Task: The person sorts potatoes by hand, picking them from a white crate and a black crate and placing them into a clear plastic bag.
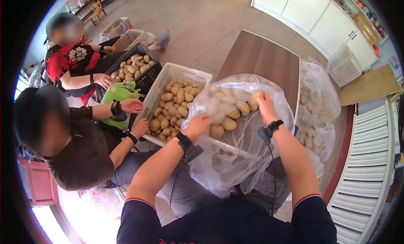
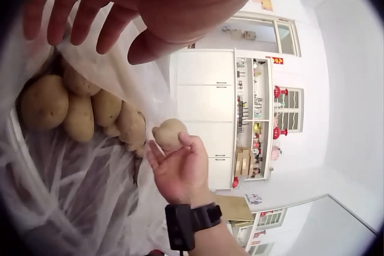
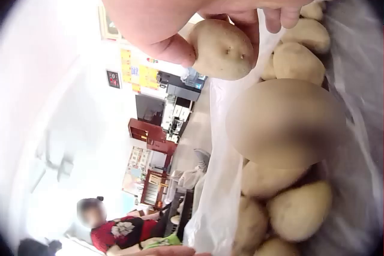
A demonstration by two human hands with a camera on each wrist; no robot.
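Observation:
My right hand (image 1: 267, 109) pinches a potato (image 1: 255, 100) between thumb and fingers above the right side of a clear plastic bag (image 1: 229, 168). Close up in the right wrist view, the held potato (image 3: 222, 49) has small dark eyes. My left hand (image 1: 199, 126) is at the bag's left edge; in the left wrist view its fingers (image 2: 114, 28) hang spread beside the plastic and hold no potato. Several potatoes (image 1: 229, 123) lie inside the bag, some partly hidden under the film.
A white crate (image 1: 168, 71) of potatoes stands left of the bag, a black crate (image 1: 156, 69) beyond it. Two people sit at the left, their hands near the crates. A brown board (image 1: 261, 54) lies ahead, and filled plastic bags (image 1: 317, 92) stand at the right.

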